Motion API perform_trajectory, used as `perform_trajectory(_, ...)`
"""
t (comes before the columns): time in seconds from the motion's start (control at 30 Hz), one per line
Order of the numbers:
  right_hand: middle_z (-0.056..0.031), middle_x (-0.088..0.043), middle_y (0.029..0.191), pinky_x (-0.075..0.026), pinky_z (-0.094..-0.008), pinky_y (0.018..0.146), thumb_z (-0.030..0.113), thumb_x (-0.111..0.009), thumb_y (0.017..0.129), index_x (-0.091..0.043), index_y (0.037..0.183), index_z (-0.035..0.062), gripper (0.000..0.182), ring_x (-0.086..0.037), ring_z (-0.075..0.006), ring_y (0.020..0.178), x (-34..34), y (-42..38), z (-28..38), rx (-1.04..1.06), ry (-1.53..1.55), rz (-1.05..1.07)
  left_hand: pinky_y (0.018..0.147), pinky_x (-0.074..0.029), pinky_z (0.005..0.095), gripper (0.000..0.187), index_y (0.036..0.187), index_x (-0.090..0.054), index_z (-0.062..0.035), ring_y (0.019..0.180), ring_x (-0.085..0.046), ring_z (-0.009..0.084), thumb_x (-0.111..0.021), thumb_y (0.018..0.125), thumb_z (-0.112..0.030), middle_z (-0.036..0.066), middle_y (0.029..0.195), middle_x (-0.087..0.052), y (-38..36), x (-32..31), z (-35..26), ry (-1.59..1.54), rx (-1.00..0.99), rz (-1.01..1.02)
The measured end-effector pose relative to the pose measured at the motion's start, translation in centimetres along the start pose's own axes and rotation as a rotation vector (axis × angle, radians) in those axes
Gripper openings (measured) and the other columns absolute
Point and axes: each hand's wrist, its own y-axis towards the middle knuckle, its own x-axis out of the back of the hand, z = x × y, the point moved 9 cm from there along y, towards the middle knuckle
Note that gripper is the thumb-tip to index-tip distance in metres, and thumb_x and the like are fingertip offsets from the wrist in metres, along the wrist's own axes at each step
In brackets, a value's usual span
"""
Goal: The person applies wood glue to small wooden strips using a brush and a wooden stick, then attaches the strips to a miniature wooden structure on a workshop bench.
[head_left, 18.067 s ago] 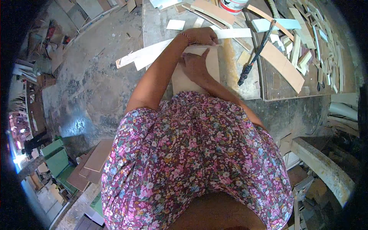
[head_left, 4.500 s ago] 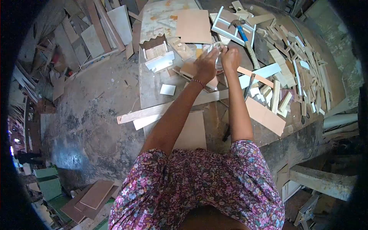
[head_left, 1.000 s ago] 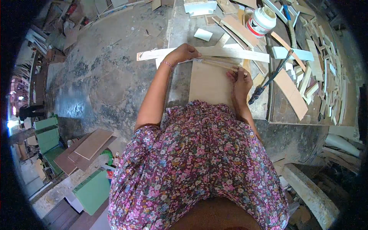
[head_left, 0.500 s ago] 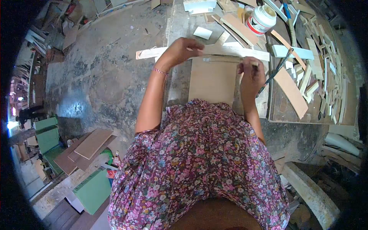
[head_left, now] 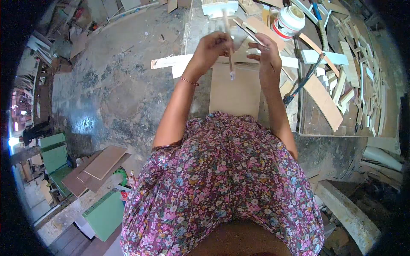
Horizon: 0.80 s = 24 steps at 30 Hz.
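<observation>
My left hand [head_left: 212,50] is closed round a thin wooden strip [head_left: 231,55], held upright in view over the bench, with a whitish spot at its lower end. To its right, my right hand [head_left: 268,53] is raised with its fingers apart and nothing visible held in them. Beneath both hands lies a flat brown board [head_left: 234,91], its near edge against the flowered clothing. A long pale wooden strip [head_left: 171,61] crosses behind the board and passes under my left hand.
An open white tub [head_left: 288,23] stands at the back. A dark brush-like stick [head_left: 305,79] lies right of my right hand. Many wood offcuts [head_left: 341,87] cover the right side. Green boxes [head_left: 102,215] and brown panels [head_left: 105,162] are at lower left.
The thin strip has swung from lying across between both hands to upright in my left hand. My right hand has let go of it and moved up and left.
</observation>
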Motion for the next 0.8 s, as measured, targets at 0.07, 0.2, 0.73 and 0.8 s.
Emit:
perform_trajectory(0.07,-0.0126,-0.038,0.116,-0.045,-0.0316,0.071,0.047,-0.036,0.082,-0.036,0.114,-0.0010,0.058,-0.047,-0.0214,0.097,-0.1,-0.9,-1.7,-0.060,0.158,0.021,0.067,-0.046,0.0312,0.016,0.089,-0.049,0.0025,0.072,-0.053,0.0165,-0.046,0.082,-0.011,0.007,0.076,-0.053,0.5,0.8,1.8,-0.295,0.092,-0.061)
perform_trajectory(0.2,-0.0122,-0.029,0.122,-0.043,-0.0381,0.078,0.066,-0.033,0.071,-0.027,0.120,0.0004,0.082,-0.042,-0.0250,0.103,-0.6,-2.9,-1.8,-0.066,0.205,0.014,0.069,-0.046,0.0329,0.019,0.097,-0.044,0.0037,0.076,-0.053,0.0199,-0.038,0.085,-0.010,0.009,0.082,-0.052,1.0,1.3,4.4,-0.539,0.184,-0.107)
perform_trajectory(0.73,-0.0132,-0.022,0.126,-0.041,-0.0404,0.080,0.073,-0.041,0.058,-0.019,0.123,0.0072,0.095,-0.042,-0.0277,0.103,-1.1,-3.4,1.1,0.149,0.063,0.004,0.069,-0.049,0.0326,0.022,0.092,-0.045,0.0109,0.072,-0.056,0.0236,-0.034,0.084,-0.007,0.015,0.080,-0.053,2.0,0.5,6.5,-0.602,0.303,-0.140)
perform_trajectory(0.8,-0.0137,-0.021,0.126,-0.041,-0.0407,0.080,0.073,-0.039,0.059,-0.021,0.123,0.0088,0.093,-0.043,-0.0285,0.103,-1.6,-3.4,1.4,0.175,0.049,0.030,0.068,-0.049,0.0317,0.021,0.090,-0.045,0.0107,0.072,-0.056,0.0229,-0.034,0.084,-0.006,0.015,0.080,-0.053,2.0,0.2,6.4,-0.639,0.320,-0.144)
